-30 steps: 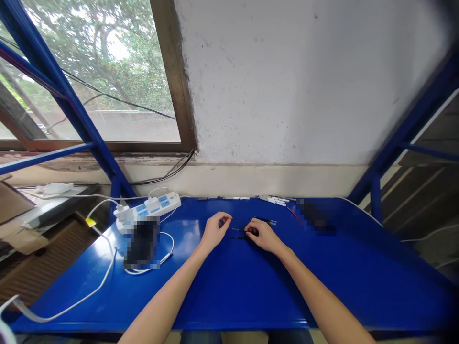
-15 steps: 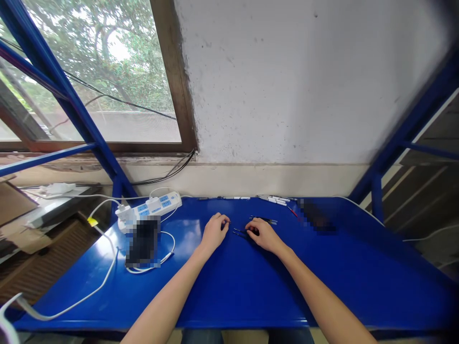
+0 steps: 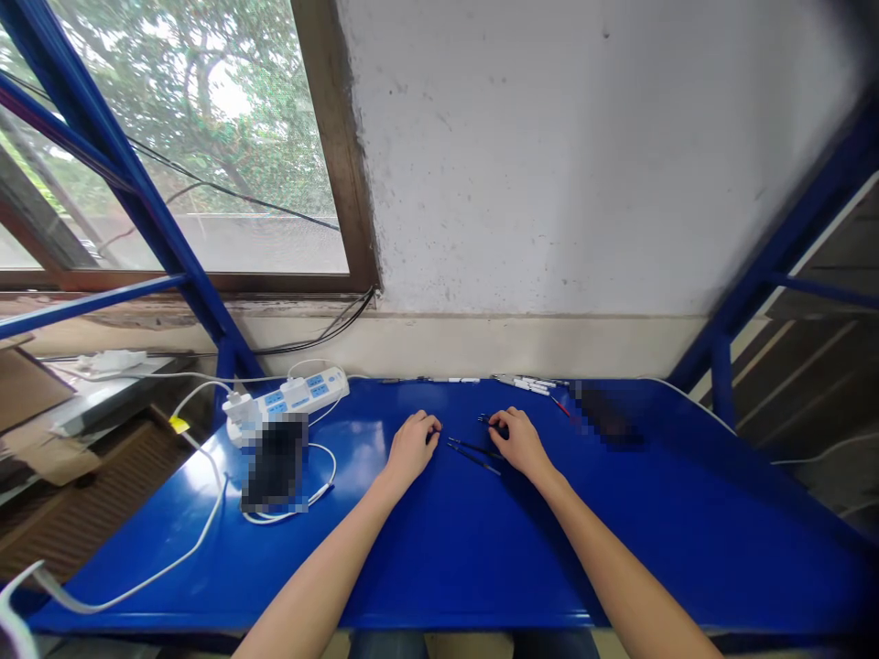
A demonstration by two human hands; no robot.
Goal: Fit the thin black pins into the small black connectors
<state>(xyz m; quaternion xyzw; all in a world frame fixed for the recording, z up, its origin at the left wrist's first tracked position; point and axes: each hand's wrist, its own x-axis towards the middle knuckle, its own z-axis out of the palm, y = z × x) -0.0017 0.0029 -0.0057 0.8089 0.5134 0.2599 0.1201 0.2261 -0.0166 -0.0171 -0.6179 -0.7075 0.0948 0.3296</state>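
My left hand rests over the blue table with its fingers curled in a pinch. Whatever it holds at the fingertips is too small to make out. My right hand is closed, thumb and fingers around a slim black pen whose tip sticks out on the left; the rest is hidden under the hand. Just below and between the hands lie two slim black pens, their metal tips pointing left. One of them runs partly beneath the right hand.
White pens and a red pen lie along the back of the blue table. A blurred dark object sits at right. At left are a white power strip, a blurred black object and white cables.
My right hand has moved right and slightly up, from the two lower black pens to the pens above, uncovering the lower ones. My left hand has barely moved.
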